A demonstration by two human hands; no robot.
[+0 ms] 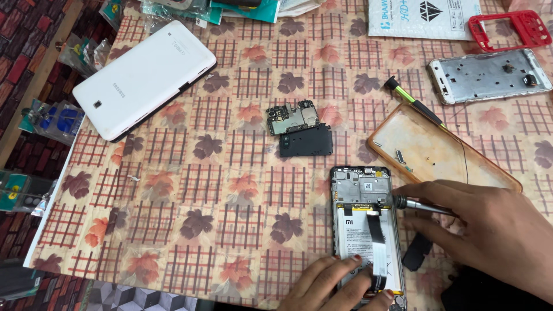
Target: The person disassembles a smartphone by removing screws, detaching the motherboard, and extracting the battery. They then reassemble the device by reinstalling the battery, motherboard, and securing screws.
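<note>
My left hand [328, 285] lay flat, fingers spread, pinning the opened phone [366, 230] at the table's [190, 230] near edge. It looked light, thin and fragile; I'd hold its frame, not the ribbon. My right hand [495, 236] was closed round a screwdriver [423, 206], its tip probably touching the board.

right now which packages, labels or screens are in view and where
White flat package: top edge right of centre, rectangular, blue print and a dark diamond mark.
Teal packets: top edge left of centre.
Clear blister packs: left table edge, blue parts inside.
Battery label: inside the opened phone, white.
</note>
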